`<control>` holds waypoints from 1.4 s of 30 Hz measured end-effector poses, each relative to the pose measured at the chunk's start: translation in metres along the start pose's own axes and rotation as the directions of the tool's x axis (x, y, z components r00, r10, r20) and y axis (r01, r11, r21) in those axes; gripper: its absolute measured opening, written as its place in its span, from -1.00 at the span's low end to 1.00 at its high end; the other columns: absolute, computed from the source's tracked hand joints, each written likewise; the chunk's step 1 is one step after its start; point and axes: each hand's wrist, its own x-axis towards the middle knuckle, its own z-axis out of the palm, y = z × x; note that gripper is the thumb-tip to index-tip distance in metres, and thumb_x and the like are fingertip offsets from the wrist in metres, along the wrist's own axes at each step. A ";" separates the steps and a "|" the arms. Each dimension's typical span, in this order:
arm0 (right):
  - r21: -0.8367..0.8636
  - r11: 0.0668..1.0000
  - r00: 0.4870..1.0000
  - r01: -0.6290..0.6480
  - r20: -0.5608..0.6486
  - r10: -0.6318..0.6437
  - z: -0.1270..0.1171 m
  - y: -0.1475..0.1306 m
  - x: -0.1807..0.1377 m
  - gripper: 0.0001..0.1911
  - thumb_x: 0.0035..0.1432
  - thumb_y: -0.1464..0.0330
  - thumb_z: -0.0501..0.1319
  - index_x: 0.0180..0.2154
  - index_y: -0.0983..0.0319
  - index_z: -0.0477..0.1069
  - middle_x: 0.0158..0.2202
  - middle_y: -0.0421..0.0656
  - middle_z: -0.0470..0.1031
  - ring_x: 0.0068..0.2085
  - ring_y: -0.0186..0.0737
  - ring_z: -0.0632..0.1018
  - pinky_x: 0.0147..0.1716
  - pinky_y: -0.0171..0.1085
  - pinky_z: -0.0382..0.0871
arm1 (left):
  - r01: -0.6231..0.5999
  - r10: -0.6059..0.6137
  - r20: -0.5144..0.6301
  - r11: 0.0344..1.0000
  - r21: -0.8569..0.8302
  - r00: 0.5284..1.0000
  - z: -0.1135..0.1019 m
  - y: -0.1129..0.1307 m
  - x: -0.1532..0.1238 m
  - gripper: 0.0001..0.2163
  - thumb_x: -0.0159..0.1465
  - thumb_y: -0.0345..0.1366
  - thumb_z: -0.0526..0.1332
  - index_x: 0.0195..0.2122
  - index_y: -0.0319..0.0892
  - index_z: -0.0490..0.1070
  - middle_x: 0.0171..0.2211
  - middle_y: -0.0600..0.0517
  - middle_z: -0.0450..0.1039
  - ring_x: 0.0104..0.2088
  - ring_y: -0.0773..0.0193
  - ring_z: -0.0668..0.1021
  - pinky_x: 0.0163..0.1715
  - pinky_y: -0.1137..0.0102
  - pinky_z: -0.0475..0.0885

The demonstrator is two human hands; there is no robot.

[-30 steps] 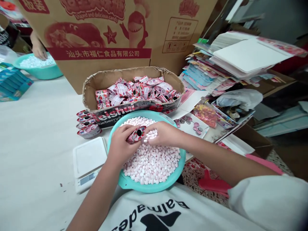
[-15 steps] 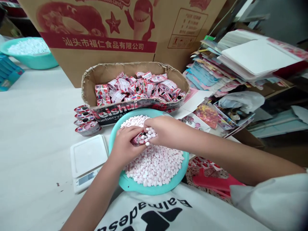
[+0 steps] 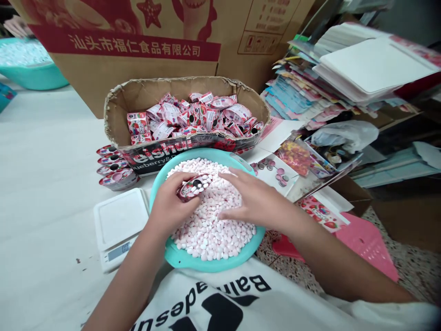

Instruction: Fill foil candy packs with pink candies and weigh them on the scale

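Observation:
My left hand [image 3: 174, 202] is closed around a small red and pink printed candy box [image 3: 189, 189] with a round dark hole in its top. A few white candies lie on that top beside the hole. Fingers apart, my right hand [image 3: 251, 197] hovers over the candies with nothing in its grasp. Both hands are above a turquoise basin [image 3: 206, 265] full of pale pink and white candies [image 3: 213, 234]. Left of the basin is a white digital scale [image 3: 121, 220] with nothing on its plate.
A cut-down carton [image 3: 115, 103] of similar small boxes stands behind the basin. Several more are stacked [image 3: 119, 178] beside it. A large cardboard box [image 3: 144, 64] rises behind. Paper piles [image 3: 372, 69] fill the right. Loose caps [image 3: 280, 174] lie nearby. A person's hand [image 3: 17, 26] shows far left.
My right hand has let go of its candies, moved off the box and opened. The box's hole is now visible in my left hand. The view has shifted slightly.

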 end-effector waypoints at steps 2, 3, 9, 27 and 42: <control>-0.014 0.999 0.994 -0.052 0.100 0.053 0.023 0.010 -0.004 0.21 -0.28 -0.20 0.38 0.34 0.09 0.06 0.40 0.10 -0.01 0.37 0.39 0.03 0.25 0.26 0.00 | 0.018 -0.018 -0.016 1.000 -0.006 1.000 0.000 0.001 0.000 -0.64 0.04 -0.45 0.28 -0.11 -0.09 0.44 -0.14 0.02 0.51 -0.11 0.15 0.54 -0.05 0.25 0.45; -0.017 0.998 0.990 -0.054 0.128 0.055 0.033 0.012 -0.005 0.27 -0.34 -0.24 0.37 0.35 0.08 0.03 0.41 0.11 -0.06 0.38 0.43 -0.03 0.26 0.30 -0.07 | 0.028 -0.029 -0.022 1.000 -0.007 0.999 0.000 0.001 0.000 -0.64 0.03 -0.45 0.28 -0.11 -0.09 0.44 -0.14 0.02 0.50 -0.12 0.15 0.54 -0.05 0.25 0.45; 0.028 1.000 0.999 0.002 0.047 -0.004 0.049 0.009 -0.009 0.10 -0.24 -0.17 0.39 0.29 0.12 0.19 0.26 0.12 0.24 0.27 0.29 0.25 0.19 0.15 0.14 | 0.053 -0.053 -0.045 0.999 0.006 0.998 0.001 -0.001 -0.002 -0.64 0.03 -0.44 0.28 -0.11 -0.10 0.43 -0.16 0.03 0.51 -0.15 0.16 0.55 -0.07 0.25 0.46; 0.960 0.253 0.871 0.118 -0.222 0.439 0.025 -0.020 0.037 -0.67 -0.19 0.29 0.40 -0.33 0.17 0.38 -0.56 -0.37 0.41 -0.55 -0.37 0.42 -0.62 -0.39 0.22 | -0.025 0.025 -0.016 0.999 0.032 1.000 0.002 0.002 -0.001 -0.68 0.05 -0.43 0.28 -0.13 -0.10 0.43 -0.16 0.00 0.51 -0.14 0.14 0.53 -0.11 0.24 0.44; 0.884 -0.083 0.766 0.459 -0.347 0.541 0.027 -0.070 0.062 -0.74 -0.09 0.39 0.31 -0.39 0.13 0.23 -0.51 -0.40 0.43 -0.40 -0.37 0.54 -0.41 -0.38 0.44 | -0.109 0.109 0.006 0.992 -0.067 0.994 0.001 0.001 -0.003 -0.57 0.00 -0.49 0.29 -0.07 -0.09 0.39 -0.11 -0.01 0.50 -0.08 0.13 0.52 -0.05 0.21 0.42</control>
